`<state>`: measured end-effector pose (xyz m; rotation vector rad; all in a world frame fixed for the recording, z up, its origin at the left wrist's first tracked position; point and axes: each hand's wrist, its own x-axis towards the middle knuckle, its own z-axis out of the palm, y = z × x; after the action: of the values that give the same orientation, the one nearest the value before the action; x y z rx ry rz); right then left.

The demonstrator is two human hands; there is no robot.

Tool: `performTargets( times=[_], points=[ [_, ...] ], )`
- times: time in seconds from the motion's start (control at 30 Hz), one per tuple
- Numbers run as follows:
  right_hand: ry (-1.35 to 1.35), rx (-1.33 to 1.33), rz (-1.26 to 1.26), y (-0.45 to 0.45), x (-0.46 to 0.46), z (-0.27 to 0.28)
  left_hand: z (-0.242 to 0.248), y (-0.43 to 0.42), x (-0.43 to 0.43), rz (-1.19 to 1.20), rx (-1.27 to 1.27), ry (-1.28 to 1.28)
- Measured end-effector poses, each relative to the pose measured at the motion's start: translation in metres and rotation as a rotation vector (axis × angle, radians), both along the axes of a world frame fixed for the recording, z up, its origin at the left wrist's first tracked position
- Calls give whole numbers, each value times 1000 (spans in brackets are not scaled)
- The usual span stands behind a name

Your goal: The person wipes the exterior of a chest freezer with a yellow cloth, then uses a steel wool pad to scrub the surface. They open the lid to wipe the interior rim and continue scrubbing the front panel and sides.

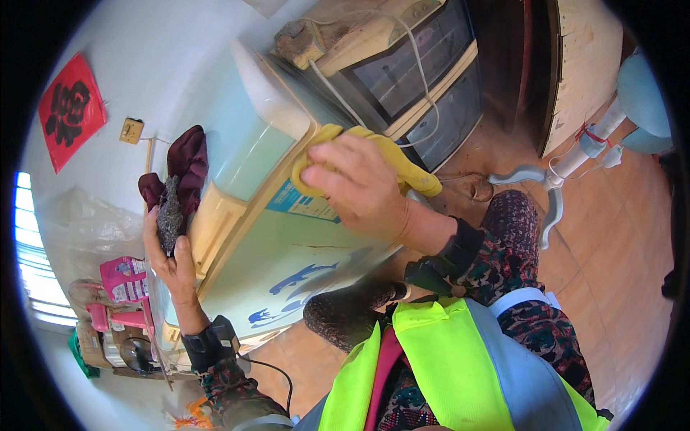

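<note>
My right hand presses a yellow cloth against the cream edge of a pale green refrigerator, beside a blue-and-white label. Some of the cloth hangs down past the wrist. My left hand is at the refrigerator's other side, its thumb and fingers around a dark grey fuzzy piece of fabric. A maroon cloth lies against that grey piece. Blue dolphin pictures decorate the refrigerator door.
Past the refrigerator stands a dark-fronted cabinet appliance with a white cable looping over it. A white stand rests on the tiled floor. A pink packet and a small fan are at the left.
</note>
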<state>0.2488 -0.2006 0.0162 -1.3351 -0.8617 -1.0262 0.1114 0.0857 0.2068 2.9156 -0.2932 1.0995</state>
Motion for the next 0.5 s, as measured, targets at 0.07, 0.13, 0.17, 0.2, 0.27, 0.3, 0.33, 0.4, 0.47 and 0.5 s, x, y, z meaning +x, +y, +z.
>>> performTargets(
  times=[0.07, 0.13, 0.17, 0.2, 0.27, 0.3, 0.33, 0.4, 0.47, 0.5],
  points=[
    [-31, -42, -54, 1, 3, -10, -2, 0, 0, 105, -84, 15],
    [23, -5, -27, -8, 6, -23, -3, -2, 1, 163, -118, 25],
    [0, 83, -30, -12, 9, -27, -3, -2, 2, 171, -110, 14],
    [118, 142, 42, -17, 11, -30, -3, -3, 3, 182, -106, 0],
    [474, 329, 243, -18, 16, -28, -4, -2, 2, 190, -61, -40],
    [629, 462, 346, -16, 18, -24, -4, -2, 1, 191, -66, -39],
    [673, 622, 619, -13, 21, -20, -4, -1, 0, 196, -61, -51],
    [491, 556, 742, -1, 29, -11, -5, 1, -4, 226, -44, -94],
    [421, 347, 714, 8, 40, -13, -6, 3, -7, 247, -34, -97],
    [436, 177, 623, 10, 50, -18, -6, 4, -8, 267, -24, -117]
  ],
)
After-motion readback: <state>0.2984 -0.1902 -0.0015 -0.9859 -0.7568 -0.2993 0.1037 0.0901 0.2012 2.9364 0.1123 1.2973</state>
